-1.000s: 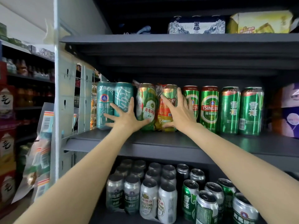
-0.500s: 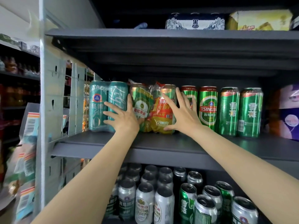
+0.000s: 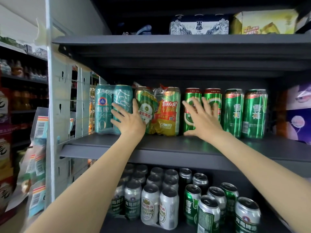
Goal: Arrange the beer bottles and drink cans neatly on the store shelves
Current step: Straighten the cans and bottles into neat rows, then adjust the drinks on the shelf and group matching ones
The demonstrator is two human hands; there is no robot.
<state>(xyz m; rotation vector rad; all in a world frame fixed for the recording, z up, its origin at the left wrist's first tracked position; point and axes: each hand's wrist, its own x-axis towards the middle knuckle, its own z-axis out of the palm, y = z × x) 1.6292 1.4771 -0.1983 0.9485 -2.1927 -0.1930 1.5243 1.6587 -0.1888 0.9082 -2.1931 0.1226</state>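
Since the earlier frames the right hand (image 3: 202, 119) has slid off the shrink-wrapped green-and-red can pack (image 3: 158, 111) and now lies in front of the red-topped green cans (image 3: 202, 108) just right of it, while the left hand (image 3: 128, 118) has shifted left, toward the seam between the teal can pack (image 3: 105, 109) and the wrapped pack. That wrapped pack stands upright on the middle shelf (image 3: 168, 145), set well back from the front edge, touching the teal pack and with a narrow gap to the loose green cans.

The step in hand looks like squaring up this row. Next, the loose cans probably want nudging level with the pack, pushed gently so none tips.

Both hands are spread, fingers straight and fanned, clamped on nothing. The left one presses flat against the teal pack, thumb toward the wrapped pack. Whether the right one touches the cans or hovers just before them I cannot tell.
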